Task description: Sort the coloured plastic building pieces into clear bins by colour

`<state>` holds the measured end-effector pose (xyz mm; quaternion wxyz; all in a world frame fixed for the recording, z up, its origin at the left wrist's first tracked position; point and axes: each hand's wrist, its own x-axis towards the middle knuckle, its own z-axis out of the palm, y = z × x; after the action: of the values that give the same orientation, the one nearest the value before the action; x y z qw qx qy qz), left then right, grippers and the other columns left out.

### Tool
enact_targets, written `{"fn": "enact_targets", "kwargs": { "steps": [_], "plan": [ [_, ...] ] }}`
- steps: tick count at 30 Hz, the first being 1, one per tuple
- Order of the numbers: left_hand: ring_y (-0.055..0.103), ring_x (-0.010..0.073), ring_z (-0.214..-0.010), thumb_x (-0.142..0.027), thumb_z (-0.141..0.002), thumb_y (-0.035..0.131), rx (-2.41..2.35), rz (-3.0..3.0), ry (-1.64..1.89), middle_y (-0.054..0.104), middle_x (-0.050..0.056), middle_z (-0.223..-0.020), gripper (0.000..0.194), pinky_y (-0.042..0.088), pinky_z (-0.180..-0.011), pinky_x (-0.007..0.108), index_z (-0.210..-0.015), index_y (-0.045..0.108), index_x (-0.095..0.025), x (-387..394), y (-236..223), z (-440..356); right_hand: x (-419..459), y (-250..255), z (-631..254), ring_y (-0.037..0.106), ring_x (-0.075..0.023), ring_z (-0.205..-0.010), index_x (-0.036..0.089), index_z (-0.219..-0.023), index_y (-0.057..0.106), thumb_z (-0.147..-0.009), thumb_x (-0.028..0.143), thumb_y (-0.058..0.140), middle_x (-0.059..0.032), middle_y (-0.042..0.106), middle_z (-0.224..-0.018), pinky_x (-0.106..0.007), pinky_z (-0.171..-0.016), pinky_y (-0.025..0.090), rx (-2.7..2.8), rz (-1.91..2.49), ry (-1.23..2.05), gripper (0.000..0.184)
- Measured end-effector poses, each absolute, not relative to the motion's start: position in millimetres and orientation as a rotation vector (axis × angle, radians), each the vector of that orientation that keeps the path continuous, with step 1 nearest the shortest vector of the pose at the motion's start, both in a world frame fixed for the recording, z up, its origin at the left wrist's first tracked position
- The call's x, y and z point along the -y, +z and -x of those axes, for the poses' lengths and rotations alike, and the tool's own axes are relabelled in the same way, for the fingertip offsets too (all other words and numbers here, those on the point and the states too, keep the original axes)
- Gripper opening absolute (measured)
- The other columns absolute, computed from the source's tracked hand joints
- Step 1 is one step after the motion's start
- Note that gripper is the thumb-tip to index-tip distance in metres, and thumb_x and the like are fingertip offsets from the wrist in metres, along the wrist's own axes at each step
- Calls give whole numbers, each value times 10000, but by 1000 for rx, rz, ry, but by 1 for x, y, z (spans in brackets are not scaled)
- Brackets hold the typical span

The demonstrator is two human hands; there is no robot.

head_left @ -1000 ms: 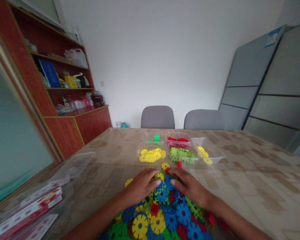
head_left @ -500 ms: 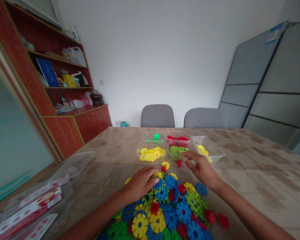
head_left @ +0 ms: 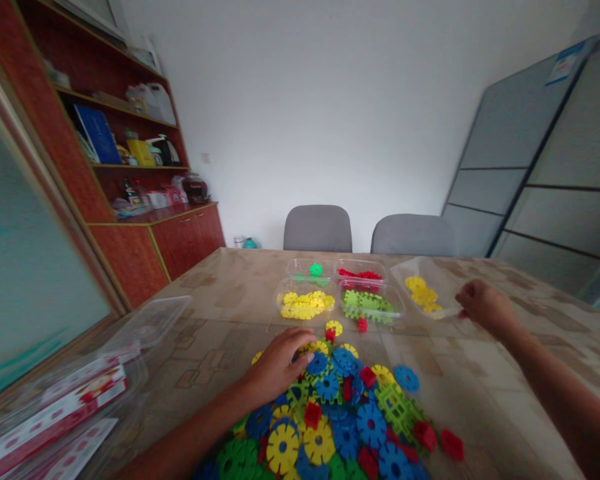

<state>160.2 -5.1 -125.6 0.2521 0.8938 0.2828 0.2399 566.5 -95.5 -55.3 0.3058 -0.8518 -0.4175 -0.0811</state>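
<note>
So here's where we've got our hands right now. Our right hand (head_left: 486,308) has its fingers bent in close together, and they look pinched on the near right corner of the tub (head_left: 437,272), so we'd call that a grasp, though the contact itself is too small to read for sure. The tub stretches away to the left of those fingers, skewed on the surface (head_left: 485,390), with a few yellow discs (head_left: 423,295) in it.

Our left hand (head_left: 281,360) is relaxed, thumb and fingers apart. It's against the far left edge of the pile (head_left: 340,417), and we can't see it gripping anything. A blue disc (head_left: 317,363) sits right by the thumb; most of the pile is nearer us than those fingers.

Tips, just our take: keep the right pinch light, since thin plastic probably flexes, and keep the tub low and level so the discs don't slide. Watch the green box (head_left: 403,308) between the two hands' fingers; swinging the tub left could bump it. Let the left fingers steady the pile without pressing, or loose bits may scatter.
</note>
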Motion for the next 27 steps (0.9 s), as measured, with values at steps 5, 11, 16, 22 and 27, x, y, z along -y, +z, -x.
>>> {"fn": "enact_targets", "kwargs": {
  "steps": [5, 11, 16, 22, 27],
  "plan": [
    [539, 240, -1187, -268, -887, 511, -780, -2421, 649, 613, 77, -1267, 275, 381, -1049, 357, -1118, 648, -211, 5, -125, -160, 71, -23, -516, 590, -154, -522, 208, -750, 483, -790, 130, 518, 25, 579, -539, -234, -514, 364, 1231, 2161, -358, 94],
    [549, 229, -1171, -274, -901, 497, -774, -2436, 632, 630, 82, -1231, 269, 388, -1040, 346, -1109, 651, -203, 8, -124, -158, 13, -21, -420, 599, -175, -713, 181, -826, 505, -791, 69, 462, -51, 607, -791, -242, -597, 375, 1614, 1994, -482, 125],
    [551, 225, -1161, -254, -900, 501, -763, -2442, 635, 634, 90, -1214, 271, 391, -1032, 333, -1115, 647, -178, 9, -124, -156, -9, -45, -367, 594, -149, -641, 202, -964, 547, -858, 72, 457, -68, 594, -984, -240, -554, 353, 1907, 1921, -474, 191],
    [561, 211, -1144, -250, -902, 499, -745, -2437, 622, 640, 79, -1199, 251, 402, -1018, 309, -1090, 655, -188, 10, -121, -156, -7, -48, -371, 607, -154, -654, 200, -979, 567, -874, 101, 480, -75, 582, -1005, -238, -545, 345, 1823, 1965, -488, 169],
    [560, 210, -1143, -247, -905, 488, -738, -2443, 607, 636, 83, -1205, 258, 405, -1010, 311, -1094, 653, -188, 9, -121, -156, 21, -27, -432, 622, -216, -847, 153, -1056, 535, -870, 123, 471, -115, 587, -1061, -279, -659, 420, 1384, 2067, -515, 199]
  ]
}}
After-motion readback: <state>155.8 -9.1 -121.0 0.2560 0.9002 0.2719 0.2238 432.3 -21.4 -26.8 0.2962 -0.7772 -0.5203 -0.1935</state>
